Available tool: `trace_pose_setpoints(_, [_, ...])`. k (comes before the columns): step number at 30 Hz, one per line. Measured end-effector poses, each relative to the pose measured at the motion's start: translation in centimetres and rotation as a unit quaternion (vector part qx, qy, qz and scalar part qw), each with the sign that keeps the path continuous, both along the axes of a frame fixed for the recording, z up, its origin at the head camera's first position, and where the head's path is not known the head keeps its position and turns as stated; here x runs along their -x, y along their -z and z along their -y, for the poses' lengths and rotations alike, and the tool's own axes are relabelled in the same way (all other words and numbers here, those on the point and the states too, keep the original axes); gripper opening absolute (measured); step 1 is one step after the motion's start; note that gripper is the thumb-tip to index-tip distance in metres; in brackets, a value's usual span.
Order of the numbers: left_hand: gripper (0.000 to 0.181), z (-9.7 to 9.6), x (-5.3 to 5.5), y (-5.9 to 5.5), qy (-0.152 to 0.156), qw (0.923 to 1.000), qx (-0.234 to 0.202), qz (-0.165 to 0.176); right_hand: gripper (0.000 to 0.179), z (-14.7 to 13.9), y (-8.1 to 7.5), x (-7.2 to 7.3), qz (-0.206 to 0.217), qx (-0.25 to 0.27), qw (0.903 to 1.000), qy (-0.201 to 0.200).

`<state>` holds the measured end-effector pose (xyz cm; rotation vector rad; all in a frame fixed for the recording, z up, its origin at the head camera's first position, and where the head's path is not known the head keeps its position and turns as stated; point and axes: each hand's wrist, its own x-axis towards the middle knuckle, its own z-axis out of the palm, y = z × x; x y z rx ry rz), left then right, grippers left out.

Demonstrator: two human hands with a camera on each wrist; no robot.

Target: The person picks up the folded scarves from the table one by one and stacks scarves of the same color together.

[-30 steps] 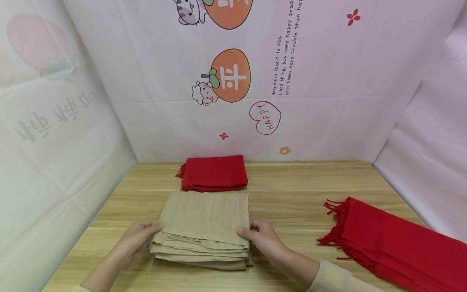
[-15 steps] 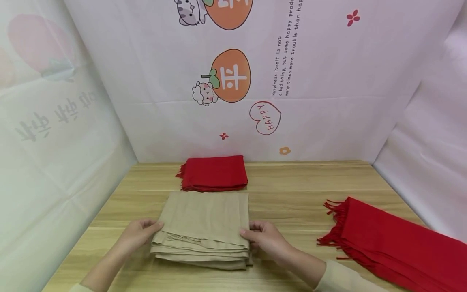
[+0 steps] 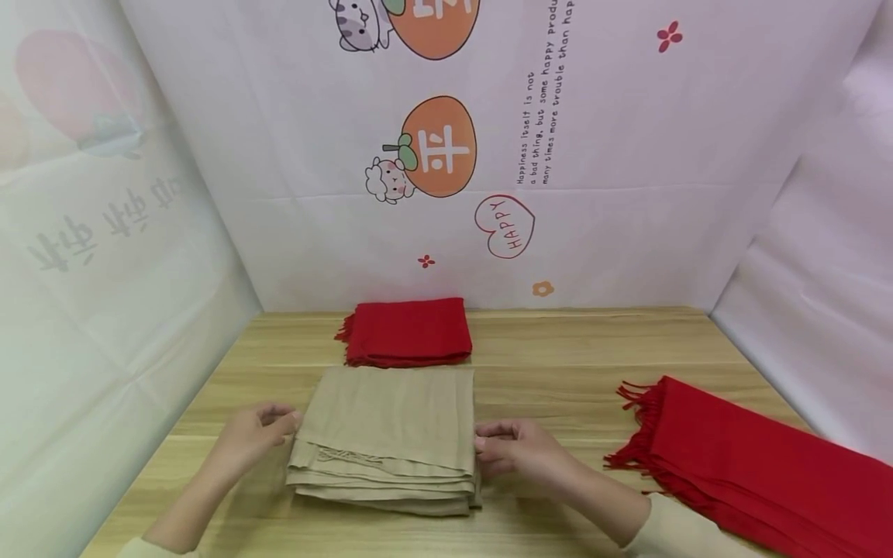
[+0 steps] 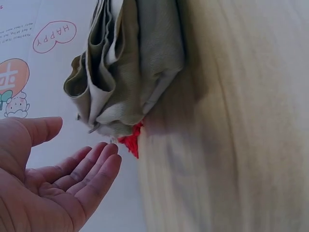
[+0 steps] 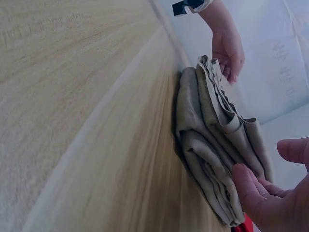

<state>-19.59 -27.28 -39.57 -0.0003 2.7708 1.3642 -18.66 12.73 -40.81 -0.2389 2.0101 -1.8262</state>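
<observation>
A beige scarf (image 3: 394, 411), folded into a thick layered stack with fringe showing on its near side, lies on the wooden table. My left hand (image 3: 254, 438) is at the stack's left edge. In the left wrist view its fingers are loosely bent, with a gap between thumb and fingers and nothing in them. My right hand (image 3: 519, 449) is at the right edge. In the right wrist view the right thumb stands away from the fingers (image 5: 248, 186), which are against or very near the folded side; contact is hard to tell.
A folded red scarf (image 3: 412, 332) with fringe lies just behind the beige stack. Another red scarf (image 3: 760, 457), long and fringed, stretches off the right edge of the table (image 3: 558, 341). White printed sheets (image 3: 607, 155) wall in the back and sides.
Both hands have let go of the beige scarf's top edges. The left hand has drawn back slightly leftward and the right hand slightly rightward. The stack stays in place.
</observation>
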Motion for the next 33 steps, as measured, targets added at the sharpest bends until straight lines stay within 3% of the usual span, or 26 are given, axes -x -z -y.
trace_pose_setpoints(10, [0.047,-0.9,0.9,-2.0,0.005,0.9985,0.042,-0.035,0.046,-2.2,-1.6,0.3,-0.018,-0.019,0.9996,0.005])
trace_pose_setpoints(19, [0.035,-4.2,2.5,-3.1,0.042,0.9936,0.054,-0.090,0.047,-4.8,-2.9,1.0,-0.045,-0.047,0.9967,0.050])
trace_pose_setpoints(22, [0.029,-5.7,3.3,-3.2,0.062,0.9926,0.042,-0.097,0.047,-5.8,-3.4,1.1,-0.048,-0.052,0.9960,0.056])
trace_pose_setpoints(27, [0.028,-8.9,4.4,-3.4,0.110,0.9915,-0.017,-0.067,0.045,-7.3,-3.9,1.2,-0.050,-0.058,0.9939,0.078])
trace_pose_setpoints(33, [0.025,-13.3,4.9,-3.2,0.158,0.9845,-0.059,-0.049,0.045,-9.2,-4.1,1.0,-0.053,-0.076,0.9894,0.112])
